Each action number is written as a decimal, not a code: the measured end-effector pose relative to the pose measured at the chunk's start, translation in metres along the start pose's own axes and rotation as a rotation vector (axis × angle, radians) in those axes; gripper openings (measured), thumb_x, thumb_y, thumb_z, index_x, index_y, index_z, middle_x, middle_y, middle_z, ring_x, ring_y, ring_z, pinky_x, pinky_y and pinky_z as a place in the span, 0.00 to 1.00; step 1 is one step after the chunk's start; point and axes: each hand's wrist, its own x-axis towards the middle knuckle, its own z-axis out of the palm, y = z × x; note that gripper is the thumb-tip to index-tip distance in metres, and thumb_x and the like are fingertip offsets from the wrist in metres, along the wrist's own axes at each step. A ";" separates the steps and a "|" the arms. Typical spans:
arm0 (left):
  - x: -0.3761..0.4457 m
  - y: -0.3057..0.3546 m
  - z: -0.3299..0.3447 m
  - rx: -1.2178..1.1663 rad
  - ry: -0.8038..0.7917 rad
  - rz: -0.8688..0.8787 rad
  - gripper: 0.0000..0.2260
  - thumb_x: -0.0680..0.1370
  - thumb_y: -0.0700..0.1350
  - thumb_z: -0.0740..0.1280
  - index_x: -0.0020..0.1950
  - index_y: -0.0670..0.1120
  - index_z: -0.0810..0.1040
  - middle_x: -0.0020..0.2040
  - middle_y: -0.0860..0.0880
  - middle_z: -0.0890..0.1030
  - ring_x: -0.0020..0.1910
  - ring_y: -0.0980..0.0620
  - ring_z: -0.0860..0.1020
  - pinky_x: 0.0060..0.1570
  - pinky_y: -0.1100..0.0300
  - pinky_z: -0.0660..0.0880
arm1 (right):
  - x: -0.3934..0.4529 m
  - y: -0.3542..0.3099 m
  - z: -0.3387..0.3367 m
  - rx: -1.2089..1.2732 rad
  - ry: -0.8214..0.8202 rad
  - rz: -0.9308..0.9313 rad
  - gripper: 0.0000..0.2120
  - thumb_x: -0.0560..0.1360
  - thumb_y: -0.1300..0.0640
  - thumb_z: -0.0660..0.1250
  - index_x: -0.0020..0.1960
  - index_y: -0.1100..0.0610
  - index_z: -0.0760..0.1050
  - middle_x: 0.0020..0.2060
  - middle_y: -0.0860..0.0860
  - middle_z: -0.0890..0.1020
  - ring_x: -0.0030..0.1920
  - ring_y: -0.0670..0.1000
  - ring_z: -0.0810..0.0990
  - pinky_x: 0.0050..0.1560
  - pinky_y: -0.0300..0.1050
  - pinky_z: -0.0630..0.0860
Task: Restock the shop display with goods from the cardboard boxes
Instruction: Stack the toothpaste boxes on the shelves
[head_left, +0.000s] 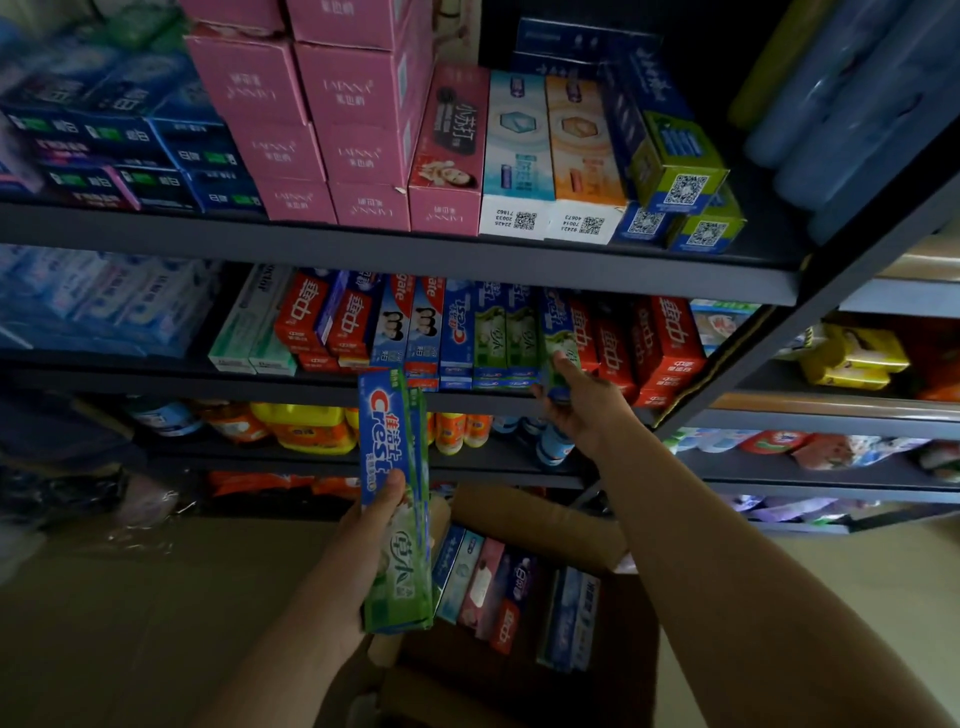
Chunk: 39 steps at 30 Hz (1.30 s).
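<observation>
Left hand (363, 540) keeps its grip clamped on a stack of Crest toothpaste boxes (396, 499), thumb across the front, the stack held upright in front of the shelves and above the open cardboard box (540, 525). Right hand (576, 402) reaches far to the middle shelf (332, 387), its grip closed round the lower end of one green toothpaste box (558, 353), which sits upright at the shelf's front edge between a row of green and blue boxes (498, 332) on its left and red boxes (660, 343) on its right. Both neighbours stand tight against the slot, leaving little room around the box.

Near the person, the cardboard box holds more toothpaste cartons (498, 582) in blue, pink and red, standing on end, partly hidden behind the held stack. On the top shelf (415, 249) stand pink boxes (311, 124), a white and an orange carton, and green ones with QR codes at the right. Below the middle shelf, yellow and orange bottles (311, 428) line a lower shelf. Farther right, another rack (831, 421) carries yellow packets (852, 356)
</observation>
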 end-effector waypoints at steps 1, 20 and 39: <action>0.002 0.000 0.001 -0.004 0.008 -0.010 0.21 0.83 0.46 0.53 0.71 0.34 0.64 0.69 0.32 0.68 0.66 0.35 0.69 0.52 0.53 0.66 | 0.001 0.000 -0.001 0.017 0.001 0.000 0.18 0.75 0.51 0.70 0.61 0.58 0.74 0.44 0.51 0.80 0.35 0.48 0.83 0.49 0.45 0.77; -0.008 -0.016 -0.003 -0.100 -0.155 0.061 0.08 0.77 0.51 0.66 0.50 0.49 0.73 0.45 0.48 0.79 0.36 0.52 0.80 0.32 0.61 0.71 | 0.012 0.010 0.016 0.388 0.239 0.144 0.10 0.78 0.59 0.66 0.57 0.62 0.74 0.46 0.53 0.81 0.43 0.47 0.82 0.32 0.36 0.79; -0.079 0.007 0.020 0.033 -0.203 0.062 0.18 0.76 0.60 0.64 0.61 0.52 0.72 0.49 0.47 0.79 0.46 0.49 0.79 0.40 0.57 0.74 | -0.141 0.103 0.005 -0.855 -0.260 -0.179 0.15 0.73 0.39 0.67 0.57 0.44 0.72 0.53 0.47 0.81 0.45 0.50 0.81 0.46 0.43 0.81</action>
